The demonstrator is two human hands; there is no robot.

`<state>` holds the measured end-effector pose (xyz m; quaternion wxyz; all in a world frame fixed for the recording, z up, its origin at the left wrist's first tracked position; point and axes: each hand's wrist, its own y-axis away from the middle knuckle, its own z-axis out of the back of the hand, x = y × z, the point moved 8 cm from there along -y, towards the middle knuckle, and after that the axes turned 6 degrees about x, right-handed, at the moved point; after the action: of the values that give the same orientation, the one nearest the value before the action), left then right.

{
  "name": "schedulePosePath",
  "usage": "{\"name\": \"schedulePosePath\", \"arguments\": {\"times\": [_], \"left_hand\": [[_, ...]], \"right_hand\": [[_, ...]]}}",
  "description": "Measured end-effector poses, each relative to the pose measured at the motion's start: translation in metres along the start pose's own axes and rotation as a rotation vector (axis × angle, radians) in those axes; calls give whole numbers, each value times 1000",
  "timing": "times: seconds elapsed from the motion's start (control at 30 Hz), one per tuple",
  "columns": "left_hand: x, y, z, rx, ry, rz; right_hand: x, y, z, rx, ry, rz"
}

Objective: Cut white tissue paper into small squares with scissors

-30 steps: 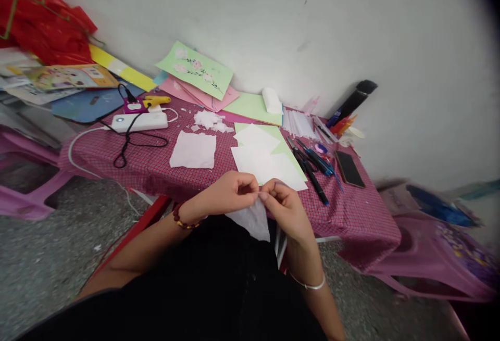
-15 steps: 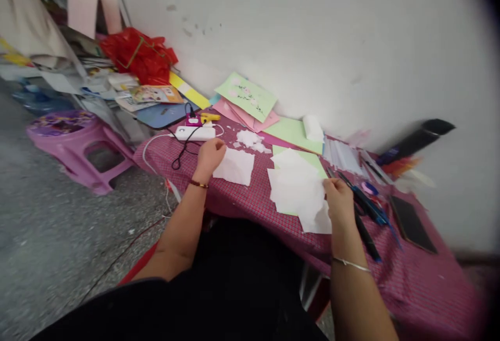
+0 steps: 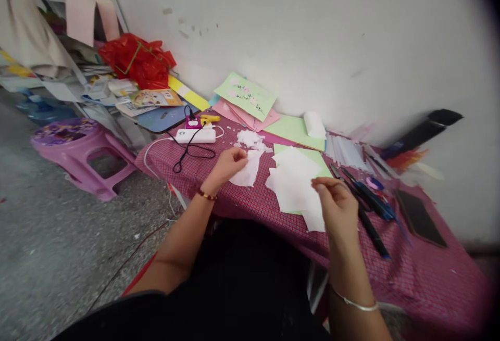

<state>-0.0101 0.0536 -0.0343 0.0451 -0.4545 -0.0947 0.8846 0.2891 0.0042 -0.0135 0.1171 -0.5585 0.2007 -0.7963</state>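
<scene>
Your right hand (image 3: 339,203) is at the right edge of the white sheets (image 3: 295,185), thumb and fingers drawn together to a narrow pinch; you cannot tell from this view whether something thin is caught between them, or whether they touch the paper. Your left hand (image 3: 230,165) is to the left of the white sheets, thumb and forefinger almost meeting, and again you cannot tell whether they hold anything. Under that hand lies a loose white square (image 3: 251,170), partly hidden by it, left of the white sheets. The white sheets themselves overlap on a green sheet (image 3: 314,156), on your checked tabletop (image 3: 253,203). Beyond and left of the white sheets you have a heap of torn white scraps (image 3: 249,138), and farther left a white box (image 3: 195,136) with a black cord (image 3: 189,149). Behind the white sheets are a green card with painted flowers (image 3: 247,95), pink sheets (image 3: 270,122) and a white roll (image 3: 314,125). Right of the white sheets lie a black pen (image 3: 372,232) and, farther out, a dark flat slab (image 3: 421,217).
</scene>
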Motion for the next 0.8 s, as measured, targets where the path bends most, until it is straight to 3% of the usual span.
{"name": "schedulePosePath", "arguments": {"times": [0.1, 0.23, 0.47, 0.63, 0.8], "left_hand": [[-52, 31, -33, 131, 285, -226], [-90, 61, -65, 159, 224, -356], [-101, 77, -99, 197, -9, -454], [-117, 85, -99, 176, -98, -585], [-121, 86, -99, 174, -107, -588]], "right_hand": [[12, 26, -31, 100, -300, -140], [6, 49, -57, 161, -526, -293], [-14, 62, -45, 79, -565, -338], [-14, 64, -42, 77, -630, -346], [-19, 65, -39, 28, -695, -362]]}}
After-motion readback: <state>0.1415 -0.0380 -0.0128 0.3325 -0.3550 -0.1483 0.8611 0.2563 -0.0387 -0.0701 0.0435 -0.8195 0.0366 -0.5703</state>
